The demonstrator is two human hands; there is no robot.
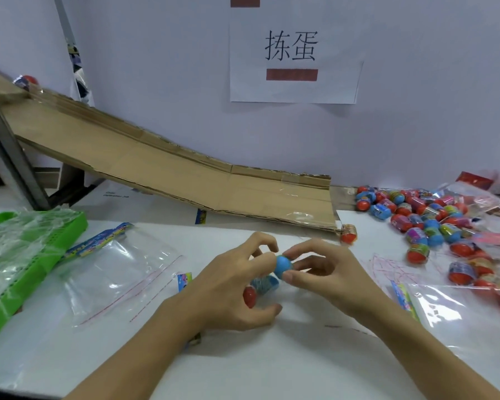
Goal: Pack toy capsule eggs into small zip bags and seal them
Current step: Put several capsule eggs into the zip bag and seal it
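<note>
My right hand (326, 272) pinches a blue capsule egg (283, 265) between thumb and fingertips at the table's middle. My left hand (237, 287) curls round other eggs: a red egg (249, 295) and a blue-wrapped egg (264, 282) show under its fingers, whose tips also touch the blue capsule egg. A clear zip bag (119, 272) with a colourful header card lies flat to the left. A large pile of red and blue capsule eggs (425, 223) covers the table at right.
A cardboard ramp (162, 171) slopes down from upper left to the table, with one egg (348, 233) at its lower end. A green plastic tray (26, 255) holding clear bags stands at left. More zip bags (445, 310) lie at right. A paper sign hangs on the wall.
</note>
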